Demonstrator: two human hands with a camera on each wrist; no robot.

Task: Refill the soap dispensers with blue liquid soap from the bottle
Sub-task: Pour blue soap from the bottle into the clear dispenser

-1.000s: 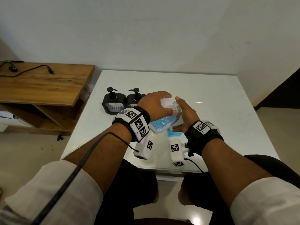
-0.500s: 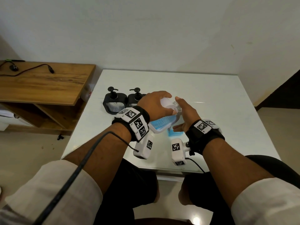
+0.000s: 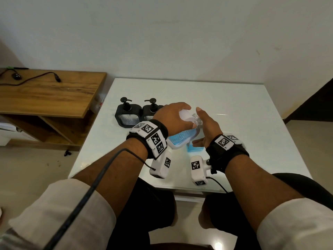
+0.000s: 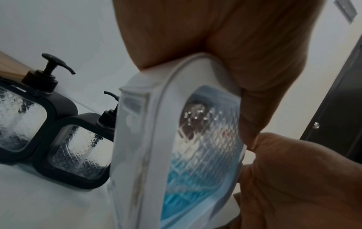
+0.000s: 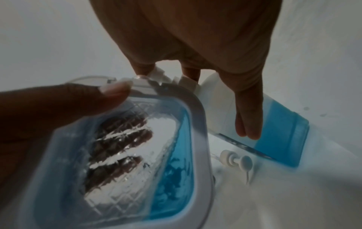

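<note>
Hold the white-framed dispenser [image 3: 182, 138] tilted with its open neck uppermost, so the blue soap already pooled at its low side does not run out. The left hand [image 3: 173, 116] grips this dispenser around its upper end, fingers [image 5: 121, 136] curled behind the clear textured panel, above the tabletop [image 3: 243, 109] near its front edge. The right hand [image 3: 207, 127] has its fingers extended and relaxed, touching the dispenser neck; the bottle of blue soap [image 5: 278, 134] stands just beyond its fingertips. The removed white pump [image 5: 237, 161] lies beside the bottle.
</note>
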